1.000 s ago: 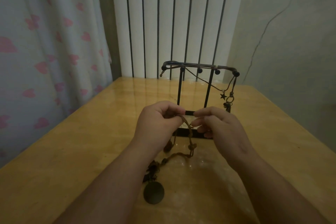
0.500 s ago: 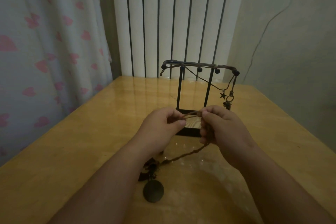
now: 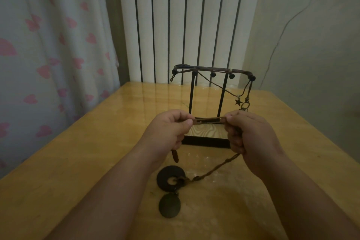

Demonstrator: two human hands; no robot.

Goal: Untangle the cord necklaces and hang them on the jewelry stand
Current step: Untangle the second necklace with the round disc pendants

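Observation:
A brown cord necklace [image 3: 209, 120] is stretched taut between my hands, just in front of the black jewelry stand [image 3: 206, 142]. My left hand [image 3: 168, 130] pinches one end of the stretch and my right hand [image 3: 247, 134] grips the other. From my right hand the cord runs down to a dark ring pendant [image 3: 165, 180] and a round disc [image 3: 169, 205] lying on the table. A short bead end hangs below my left hand. Other cord necklaces lie along the stand's top bar [image 3: 212, 70], with a star charm [image 3: 238, 102] dangling at its right.
The wooden table [image 3: 78, 152] fills the lower view. A white radiator [image 3: 185, 21] stands behind it, a curtain with pink hearts [image 3: 48, 45] hangs at the left, and a pale wall [image 3: 311, 35] rises at the right.
My hands have moved apart and pulled the cord from a slack loop into a straight line. The ring pendant has slid into view from under my left forearm.

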